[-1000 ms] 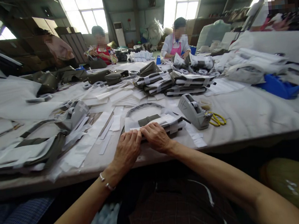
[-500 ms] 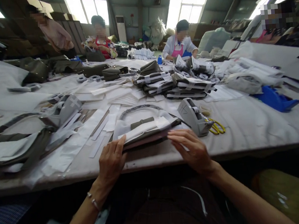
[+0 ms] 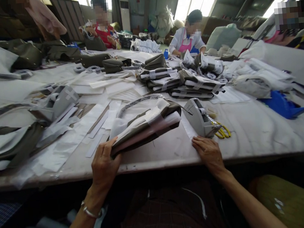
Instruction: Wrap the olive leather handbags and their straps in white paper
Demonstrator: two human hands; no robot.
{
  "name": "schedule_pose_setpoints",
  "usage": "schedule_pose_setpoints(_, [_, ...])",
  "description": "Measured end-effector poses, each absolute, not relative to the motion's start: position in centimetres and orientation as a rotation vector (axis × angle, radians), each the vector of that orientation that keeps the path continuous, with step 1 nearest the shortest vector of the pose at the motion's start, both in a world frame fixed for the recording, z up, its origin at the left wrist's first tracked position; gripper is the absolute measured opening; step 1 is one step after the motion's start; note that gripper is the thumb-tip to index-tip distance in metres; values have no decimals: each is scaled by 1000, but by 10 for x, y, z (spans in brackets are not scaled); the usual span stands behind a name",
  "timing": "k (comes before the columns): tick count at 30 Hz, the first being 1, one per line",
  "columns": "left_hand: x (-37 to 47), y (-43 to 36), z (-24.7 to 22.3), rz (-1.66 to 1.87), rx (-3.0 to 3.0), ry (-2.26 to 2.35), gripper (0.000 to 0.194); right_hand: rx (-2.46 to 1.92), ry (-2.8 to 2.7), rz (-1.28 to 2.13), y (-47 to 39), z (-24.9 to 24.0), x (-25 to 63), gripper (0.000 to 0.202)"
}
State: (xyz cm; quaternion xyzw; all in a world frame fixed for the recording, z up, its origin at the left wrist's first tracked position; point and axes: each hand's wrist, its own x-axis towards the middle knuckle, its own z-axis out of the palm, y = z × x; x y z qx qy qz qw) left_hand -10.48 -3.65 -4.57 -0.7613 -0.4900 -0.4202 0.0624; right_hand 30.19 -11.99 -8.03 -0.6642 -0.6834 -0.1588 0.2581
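A folded olive-green bag (image 3: 147,125) with white padding and a pinkish layer lies near the table's front edge, its right end lifted and a clear band around that end. Its wrapped handle (image 3: 140,100) arches behind it. My left hand (image 3: 104,164) is closed round the bag's left end. To the right of the bag, my right hand (image 3: 208,153) has its fingertips pinched on the lower end of a whitish strip (image 3: 187,127). This strip lies along the left side of a grey tape dispenser (image 3: 196,115). Yellow-handled scissors (image 3: 224,131) lie behind the dispenser.
Wrapped bags (image 3: 186,84) are piled beyond the dispenser. White strips (image 3: 76,138), a second dispenser (image 3: 61,100) and another bag (image 3: 13,144) are on the left. A blue dispenser (image 3: 284,106) stands right. Several people work across the table (image 3: 262,132).
The bag's right end has risen and turned away from me. My right hand has let go of it and moved right, to the strip by the dispenser. My left hand has shifted slightly left.
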Motion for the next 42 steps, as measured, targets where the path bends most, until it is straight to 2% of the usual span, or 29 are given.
schedule_pose_setpoints(10, [-103,-38,-44,-1309,-2293,-1501,42,-2013,-1842,-454,-112,-70,304,28])
schedule_pose_setpoints(14, [-103,-37,-44,-1307,-2299,-1486,42,-1952,-1850,-467,-108,-73,301,33])
schedule_pose_setpoints(18, [-103,-37,-45,-1305,-2284,-1477,41,-1943,-1981,-578,-109,-86,289,46])
schedule_pose_setpoints(22, [-103,-38,-44,-1303,-2293,-1494,42,-1954,-2088,-612,-110,-89,283,48])
schedule_pose_setpoints(28, [-103,-38,-45,-1306,-2298,-1509,42,-1871,-2294,-464,-115,-72,273,48])
schedule_pose_setpoints(33, [-103,-37,-47,-1318,-2297,-1512,42,-1777,-2389,-205,-129,-59,249,50])
schedule_pose_setpoints(42, [-103,-36,-46,-1362,-2307,-1476,40,-1961,-1996,-43,-67,-59,232,60])
